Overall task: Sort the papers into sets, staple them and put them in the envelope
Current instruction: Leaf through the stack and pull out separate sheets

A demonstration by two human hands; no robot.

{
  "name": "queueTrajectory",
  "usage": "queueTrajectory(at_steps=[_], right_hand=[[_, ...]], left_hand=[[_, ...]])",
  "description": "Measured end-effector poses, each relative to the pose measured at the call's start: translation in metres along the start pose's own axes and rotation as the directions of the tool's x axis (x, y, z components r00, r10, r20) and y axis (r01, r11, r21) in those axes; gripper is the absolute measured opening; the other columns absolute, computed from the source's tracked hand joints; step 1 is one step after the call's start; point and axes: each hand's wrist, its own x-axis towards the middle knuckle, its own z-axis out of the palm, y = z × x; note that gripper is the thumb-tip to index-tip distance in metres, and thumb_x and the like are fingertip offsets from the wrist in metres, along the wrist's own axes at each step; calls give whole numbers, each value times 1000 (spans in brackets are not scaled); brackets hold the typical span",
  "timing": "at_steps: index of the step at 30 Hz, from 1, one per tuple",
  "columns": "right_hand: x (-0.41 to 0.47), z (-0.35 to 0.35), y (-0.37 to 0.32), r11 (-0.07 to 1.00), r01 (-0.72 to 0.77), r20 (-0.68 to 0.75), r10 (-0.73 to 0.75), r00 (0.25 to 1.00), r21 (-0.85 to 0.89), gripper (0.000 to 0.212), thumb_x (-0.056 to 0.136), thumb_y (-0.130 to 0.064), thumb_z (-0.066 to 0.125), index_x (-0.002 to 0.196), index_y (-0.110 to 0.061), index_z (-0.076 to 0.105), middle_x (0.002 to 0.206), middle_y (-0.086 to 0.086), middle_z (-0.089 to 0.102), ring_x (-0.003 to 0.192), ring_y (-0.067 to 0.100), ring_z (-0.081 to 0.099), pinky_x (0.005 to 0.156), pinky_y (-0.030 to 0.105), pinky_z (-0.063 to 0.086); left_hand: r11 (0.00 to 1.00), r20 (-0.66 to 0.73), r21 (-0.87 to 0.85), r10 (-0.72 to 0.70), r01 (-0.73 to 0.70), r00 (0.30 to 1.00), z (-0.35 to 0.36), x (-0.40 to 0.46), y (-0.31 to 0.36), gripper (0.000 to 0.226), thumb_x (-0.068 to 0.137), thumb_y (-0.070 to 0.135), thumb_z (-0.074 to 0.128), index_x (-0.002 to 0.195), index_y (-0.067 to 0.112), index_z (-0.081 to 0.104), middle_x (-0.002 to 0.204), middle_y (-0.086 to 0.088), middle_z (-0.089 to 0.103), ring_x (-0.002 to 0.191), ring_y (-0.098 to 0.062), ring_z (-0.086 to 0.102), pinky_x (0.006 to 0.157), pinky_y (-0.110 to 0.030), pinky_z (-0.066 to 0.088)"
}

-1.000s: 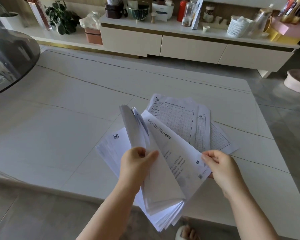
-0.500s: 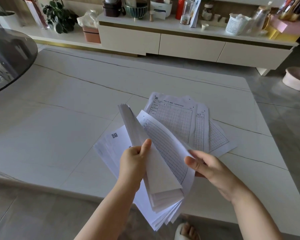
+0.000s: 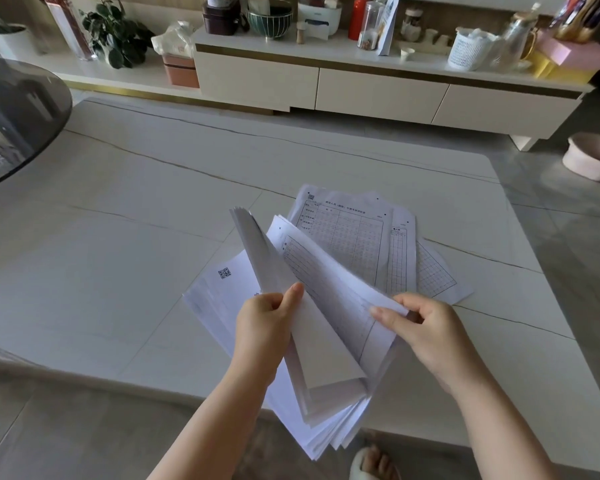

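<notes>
Gripping the paper stack (image 3: 329, 358), long axis running away from the person, left hand (image 3: 267, 323) bends sheets upward; right hand (image 3: 426, 327) pinches one gridded sheet (image 3: 340, 289).

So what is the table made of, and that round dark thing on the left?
The table looks like stone or a ceramic slab, matt pale grey with thin dark veins across it; a printed surface could look the same. The round top looks like dark tinted glass: smooth, glossy and see-through. The sheets both hands hold are thin white paper, bending where they are lifted.
</notes>
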Motion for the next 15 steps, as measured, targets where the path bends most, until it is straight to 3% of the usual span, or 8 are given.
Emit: queueTrajectory(at_steps=[2,4,6,8,10,13,15], right_hand=[[-3,3,-8,996,20,124,-30,992,82,42,78,-52,68,80,-10,70,67,-9,54,65,9,50,67,23,39],[-7,7,-14,989,-5,264,-34,964,146,41,83,-61,59,85,-22,74,90,-16,68,91,4,63,87,22,44],[-9,8,-18,988,-40,367,-19,930,152,47,87,-59,47,92,-22,76,104,-11,70,106,5,62,98,29,41],[-11,9,-21,982,-73,398,-2,917,172,46,89,-53,45,93,-20,76,106,-8,70,108,7,62,100,33,41],[-11,9,-22,973,-95,372,10,928,211,38,91,-48,52,93,-19,76,105,-7,71,106,9,63,99,33,44],[-8,12,-18,954,-145,201,93,975,261,15,83,-26,66,93,-18,75,101,0,72,103,19,66,92,32,49],[-1,12,-9,924,-211,43,208,977,319,23,84,-6,67,101,-22,67,105,5,69,95,24,66,80,33,52]], left_hand=[[1000,2,7,3,-3,1000,1,-2,3,46,86,49,61,65,10,52,68,-3,43,61,-17,38,62,-29,28],[1000,-3,15,14,-14,1000,2,-4,8,48,85,52,61,64,11,47,65,-4,38,59,-18,34,60,-29,27],[999,-15,28,20,-20,1000,2,-8,13,60,82,56,61,54,10,33,58,-6,27,55,-19,27,56,-28,23],[997,-17,65,34,-33,999,1,-13,18,67,78,58,64,48,20,18,51,0,17,49,-17,20,48,-25,16],[996,22,68,53,-54,998,0,-14,18,68,76,53,71,52,21,16,53,1,15,51,-16,18,49,-27,13],[998,85,23,48,-50,995,-2,-10,14,53,71,39,74,55,8,34,62,-5,27,59,-18,27,57,-31,21],[998,98,36,44,-48,994,-4,-9,12,42,76,27,68,58,1,40,64,-5,33,62,-18,30,60,-33,23]])
